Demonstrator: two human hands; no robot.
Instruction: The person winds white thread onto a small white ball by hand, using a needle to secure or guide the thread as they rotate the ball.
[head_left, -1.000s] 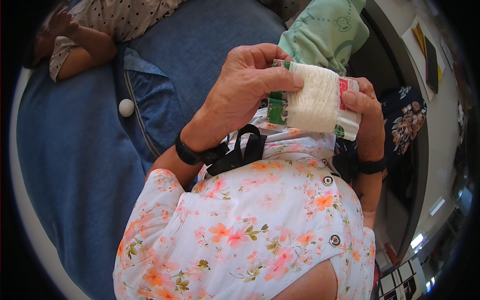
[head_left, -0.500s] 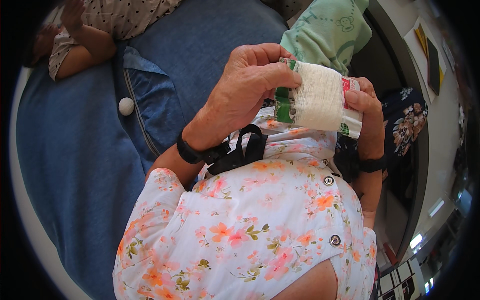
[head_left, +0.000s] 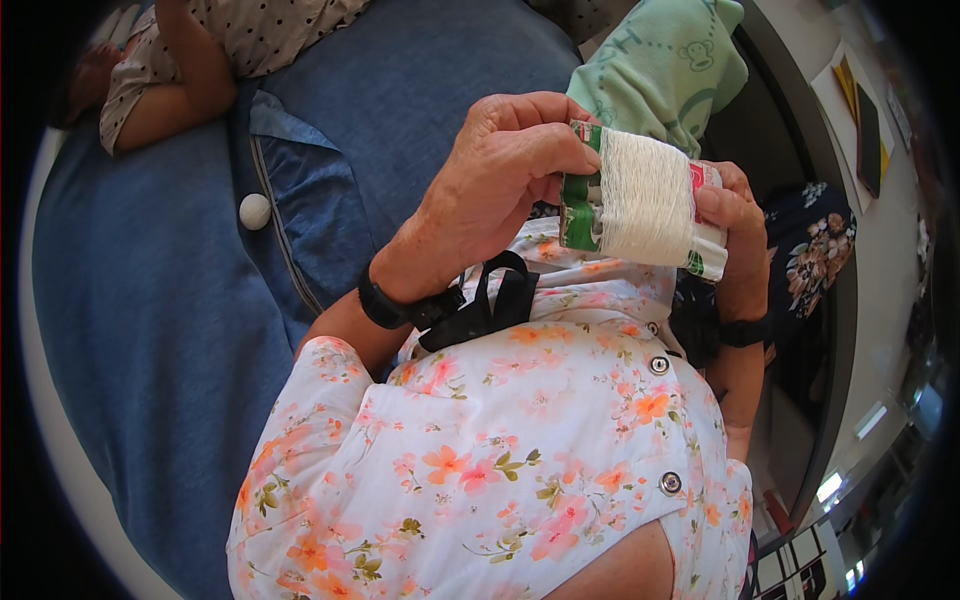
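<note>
Cream thread is wound in a thick band round the middle of a flat piece of printed carton, coloured green, white and red. My left hand grips its left end, thumb on the front and index finger along the upper edge. At the other end my right hand is closed round it, thumb pressed on the front face. The winding is held up tilted in front of my chest. Its back and the fingers behind it are hidden.
A white ball lies on a blue sofa or bed cover by a zip. Another person in dotted clothing lies at the far left. A green cloth is beyond my hands. A dark phone-like object rests at the right.
The wound carton has shifted slightly right and turned a little, with both hands still on it. The other person's raised arm has moved somewhat.
</note>
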